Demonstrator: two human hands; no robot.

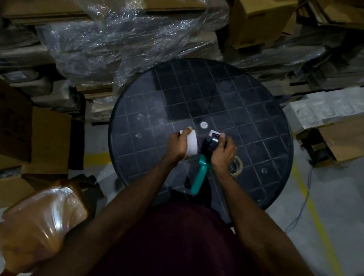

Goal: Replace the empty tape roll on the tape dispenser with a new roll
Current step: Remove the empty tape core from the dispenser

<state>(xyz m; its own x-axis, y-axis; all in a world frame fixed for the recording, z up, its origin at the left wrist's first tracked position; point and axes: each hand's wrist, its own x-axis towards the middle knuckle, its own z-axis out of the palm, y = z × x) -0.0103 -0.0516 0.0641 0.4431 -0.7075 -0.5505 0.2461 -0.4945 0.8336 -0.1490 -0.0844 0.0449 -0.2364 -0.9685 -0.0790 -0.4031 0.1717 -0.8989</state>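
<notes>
1. Stacked cardboard boxes (259, 16) and crumpled plastic wrap (126, 26) crowd the dim storeroom behind the round dark desk (260, 115) where you're working.
2. Your left hand (177, 146) is closed around the new white roll (192, 144), held up just above the middle of the desk.
3. Your right hand (222, 153) is wrapped around the dark head of the tape dispenser (206, 155); its teal handle trails back toward the near edge and your body.
4. Roll and dispenser head sit right beside each other, almost touching, between your two hands.
5. A spent-looking brown core (237, 167) lies on the desk just under your right wrist, so the old roll appears to be off already.
6. That puts you at the loading step, by my read: the new roll is about to go onto the hub.
7. Next move calls for lining the roll's hole up square with the hub and pressing it fully home; whether the tape faces the right way, I cannot tell from here.
</notes>
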